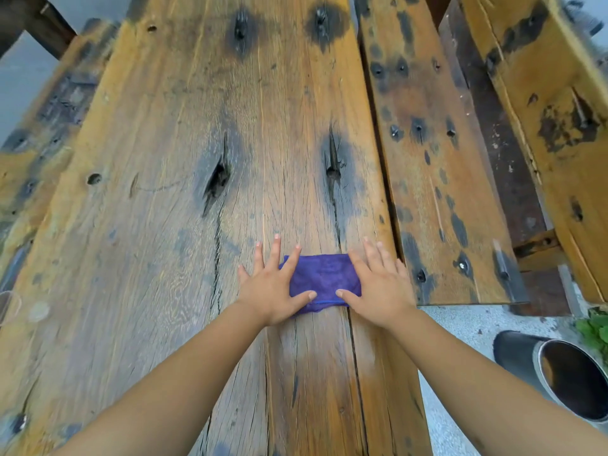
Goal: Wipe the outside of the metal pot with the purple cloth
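Note:
A folded purple cloth (324, 278) lies flat on the wide wooden plank table (164, 225). My left hand (274, 284) presses flat on the cloth's left end, fingers spread. My right hand (378, 284) lies flat on its right end, fingers spread too. Both thumbs point inward along the cloth's near edge. The metal pot (533, 360), dark outside with a shiny rim, lies tipped on the ground at the lower right, off the table, well apart from both hands.
A second weathered plank (437, 159) runs beside the table on the right, with a wooden bench (552, 110) beyond it. Pale concrete ground (460, 327) and a green plant (595, 327) show at the lower right. A clear glass rim (6, 307) sits at the left edge.

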Demonstrator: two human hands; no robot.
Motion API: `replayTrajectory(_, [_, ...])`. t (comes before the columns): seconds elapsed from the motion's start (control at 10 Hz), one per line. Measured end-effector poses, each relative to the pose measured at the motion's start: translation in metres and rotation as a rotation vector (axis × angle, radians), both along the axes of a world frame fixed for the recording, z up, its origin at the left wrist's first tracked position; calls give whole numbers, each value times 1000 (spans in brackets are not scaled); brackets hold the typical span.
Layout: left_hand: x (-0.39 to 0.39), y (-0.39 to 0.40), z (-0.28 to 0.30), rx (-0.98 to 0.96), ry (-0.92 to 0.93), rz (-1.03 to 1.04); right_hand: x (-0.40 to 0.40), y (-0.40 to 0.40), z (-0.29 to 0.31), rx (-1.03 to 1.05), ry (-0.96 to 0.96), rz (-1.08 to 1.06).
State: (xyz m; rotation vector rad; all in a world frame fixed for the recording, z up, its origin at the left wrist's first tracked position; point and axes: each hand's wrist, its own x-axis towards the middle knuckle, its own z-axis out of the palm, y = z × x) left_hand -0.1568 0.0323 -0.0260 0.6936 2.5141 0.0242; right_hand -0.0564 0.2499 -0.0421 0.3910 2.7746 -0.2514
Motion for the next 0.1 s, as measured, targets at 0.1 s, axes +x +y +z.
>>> replayTrajectory(0.1, [-9, 12, 43, 114, 137, 11, -13, 4, 39, 46, 103, -22])
